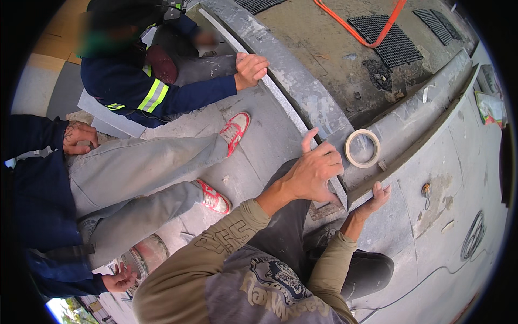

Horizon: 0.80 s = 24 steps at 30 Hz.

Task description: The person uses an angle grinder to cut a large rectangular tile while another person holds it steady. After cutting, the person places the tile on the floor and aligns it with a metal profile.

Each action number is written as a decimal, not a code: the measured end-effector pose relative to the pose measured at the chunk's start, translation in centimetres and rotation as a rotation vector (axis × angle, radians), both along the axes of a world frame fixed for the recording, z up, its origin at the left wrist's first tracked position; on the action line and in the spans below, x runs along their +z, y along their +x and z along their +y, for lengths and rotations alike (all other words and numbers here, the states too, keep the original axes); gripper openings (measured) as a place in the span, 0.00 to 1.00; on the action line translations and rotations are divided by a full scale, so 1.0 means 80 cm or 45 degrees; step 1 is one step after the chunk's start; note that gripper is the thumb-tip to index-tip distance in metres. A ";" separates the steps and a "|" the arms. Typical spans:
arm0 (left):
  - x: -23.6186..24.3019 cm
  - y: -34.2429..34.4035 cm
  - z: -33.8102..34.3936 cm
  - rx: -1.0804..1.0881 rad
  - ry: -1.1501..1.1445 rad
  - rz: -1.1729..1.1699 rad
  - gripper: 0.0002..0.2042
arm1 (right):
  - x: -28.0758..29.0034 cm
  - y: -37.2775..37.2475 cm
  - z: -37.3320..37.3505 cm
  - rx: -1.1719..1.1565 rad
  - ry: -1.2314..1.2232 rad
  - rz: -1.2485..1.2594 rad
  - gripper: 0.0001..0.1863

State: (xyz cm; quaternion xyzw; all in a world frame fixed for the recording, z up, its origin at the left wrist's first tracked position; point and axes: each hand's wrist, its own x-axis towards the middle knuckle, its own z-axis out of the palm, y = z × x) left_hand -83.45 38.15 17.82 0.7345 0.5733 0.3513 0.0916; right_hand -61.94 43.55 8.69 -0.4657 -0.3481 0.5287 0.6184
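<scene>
My left hand (pixel 318 168) is closed over the near end of a long grey slab strip (pixel 285 107) standing on edge, its index finger raised. Close by, my right hand (pixel 374 200) curls its fingers over the end of a second slab strip (pixel 406 164). These two ends come together at a corner between my hands. Just beyond the corner, a roll of cream tape (pixel 348 147) lies on the grey ledge (pixel 337 130). Farther along the first strip, a co-worker's hand (pixel 251 70) grips its top edge.
The co-worker, in a dark reflective-striped jacket (pixel 156 94), crouches at the upper left. Another person in grey trousers (pixel 145 164) stands at left. Black grates (pixel 391 43) and an orange strap (pixel 360 39) lie beyond the ledge. A coiled cable (pixel 474 236) rests at right.
</scene>
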 end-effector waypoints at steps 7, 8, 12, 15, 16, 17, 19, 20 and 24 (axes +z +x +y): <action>-0.002 0.000 0.000 -0.019 0.051 0.005 0.34 | -0.017 0.012 0.003 0.024 0.053 0.017 0.19; -0.002 0.000 -0.001 -0.019 0.046 0.005 0.34 | -0.013 0.012 0.004 0.044 0.059 0.026 0.18; -0.003 -0.003 -0.002 -0.033 0.062 -0.014 0.32 | 0.010 -0.003 0.003 -0.038 0.027 0.050 0.11; -0.004 -0.005 -0.001 -0.057 0.076 -0.023 0.31 | 0.013 0.025 0.019 0.106 -0.111 -0.234 0.10; -0.006 -0.005 -0.002 -0.064 0.071 -0.026 0.30 | 0.031 0.034 0.020 0.190 -0.239 -0.400 0.11; -0.006 -0.005 -0.002 -0.064 0.070 -0.025 0.30 | 0.043 0.043 0.022 0.267 -0.371 -0.560 0.12; -0.008 -0.004 0.001 -0.072 0.062 -0.028 0.29 | 0.057 0.061 0.031 0.492 -0.402 -0.871 0.21; -0.008 -0.004 -0.002 -0.070 0.045 -0.041 0.30 | 0.091 0.050 0.027 0.552 -0.406 -0.931 0.22; -0.007 -0.008 -0.007 -0.069 0.042 -0.062 0.30 | 0.133 0.041 0.027 0.787 -0.405 -1.165 0.28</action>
